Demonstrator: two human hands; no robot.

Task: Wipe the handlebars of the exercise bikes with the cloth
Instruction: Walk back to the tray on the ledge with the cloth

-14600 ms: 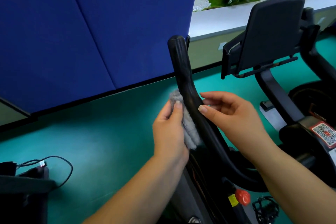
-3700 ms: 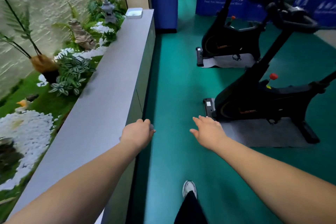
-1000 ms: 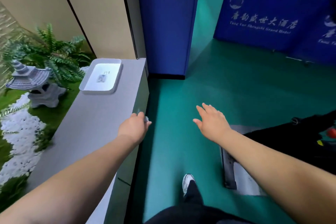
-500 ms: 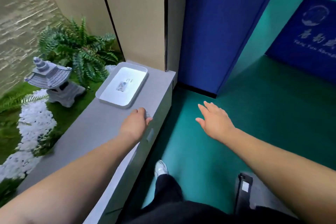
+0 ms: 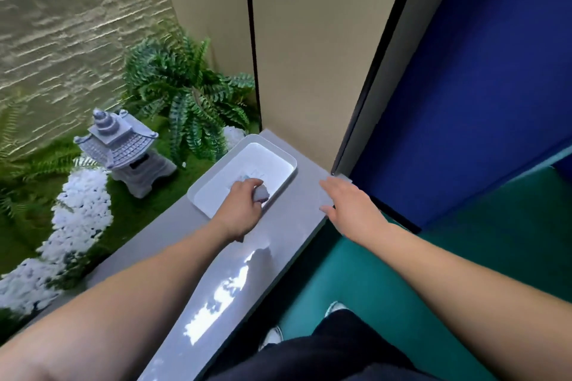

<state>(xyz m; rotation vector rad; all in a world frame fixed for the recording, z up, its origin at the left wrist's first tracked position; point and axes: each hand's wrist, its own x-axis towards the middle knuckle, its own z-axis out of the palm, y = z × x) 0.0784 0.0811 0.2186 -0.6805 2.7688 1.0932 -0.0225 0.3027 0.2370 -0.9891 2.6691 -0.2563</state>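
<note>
A: What does the white tray (image 5: 286,161) hold?

B: It is a shallow rectangular tray with rounded corners, sitting at the far end of the grey tabletop (image 5: 269,254), close to the beige wall panel (image 5: 309,56). On its floor there is a small pale mark or label, partly hidden by the hand and too blurred to read. Over its near part sits the left hand (image 5: 240,207) with the cloth (image 5: 261,193).

A: And the cloth itself?

B: Grey and bunched into a small wad. Only a bit of it pokes out past the left hand's fingers (image 5: 247,184), which are curled round it. It is over the tray by the near right rim; whether it touches the tray floor I cannot tell.

A: The other hand?

B: The right hand (image 5: 349,204) is spread flat with its fingers straight and holds nothing, over the tabletop's right edge near the far corner. Whether it rests on the surface I cannot tell.

A: Beyond the tabletop's left edge?

B: A grey stone lantern (image 5: 123,148), a fern (image 5: 185,93) and white pebbles (image 5: 77,210) on green moss.
</note>
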